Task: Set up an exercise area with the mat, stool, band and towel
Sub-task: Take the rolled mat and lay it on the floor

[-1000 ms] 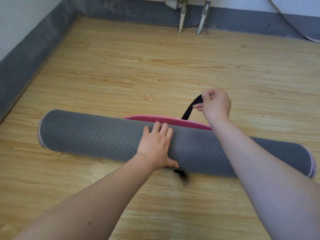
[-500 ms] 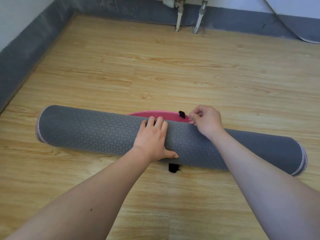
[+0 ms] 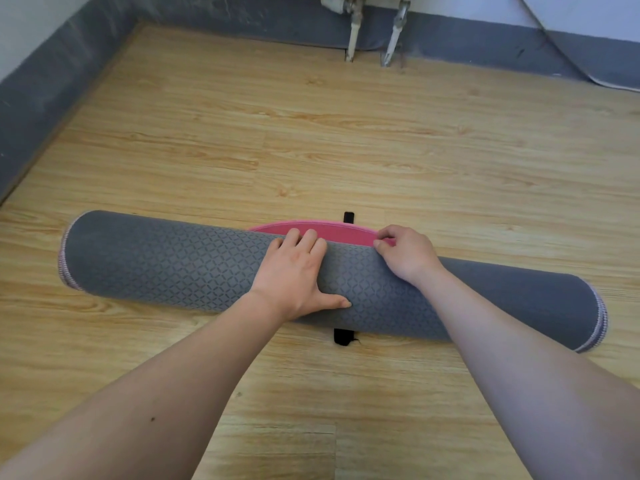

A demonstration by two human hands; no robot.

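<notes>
On the floor (image 3: 346, 133), the strap (image 3: 348, 218) now lies released beneath the mat (image 3: 173, 261); the right hand (image 3: 405, 254) pinches its pink edge (image 3: 332, 228) instead, while the left hand (image 3: 294, 275) still presses flat-fingered.

The one camera rides on my head and looks forward and down at the wooden floor (image 3: 346, 140). Its wide lens takes in my forearms coming up from the near edge. My left hand (image 3: 294, 271) and right hand (image 3: 407, 254) are close, mid-frame, on the rolled mat (image 3: 166, 261) that lies left to right. The far edge of the view reaches the grey skirting (image 3: 467, 39) and two pipes (image 3: 353, 36), and the left edge catches the side wall.
</notes>
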